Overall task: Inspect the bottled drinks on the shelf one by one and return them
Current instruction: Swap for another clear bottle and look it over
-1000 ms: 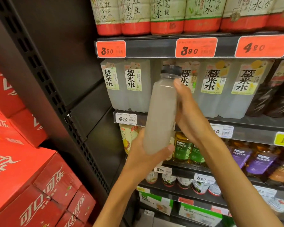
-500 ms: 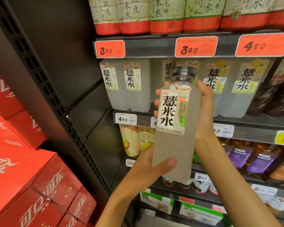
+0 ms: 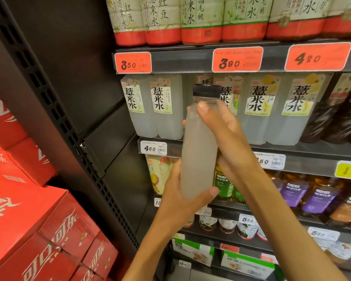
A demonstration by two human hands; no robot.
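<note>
A tall clear bottle [image 3: 199, 151] of cloudy, whitish drink with a black screw cap is held upright in the middle of the frame, in front of the shelf [image 3: 304, 157] of matching white-labelled bottles [image 3: 152, 110], its plain unlabelled side turned toward the viewer. The left hand [image 3: 180, 197] cups its base with the thumb curled across the front, while the right hand [image 3: 225, 136] wraps the upper body, thumb pressed just under the cap. Red cola cartons [image 3: 39, 230] are stacked at lower left.
</note>
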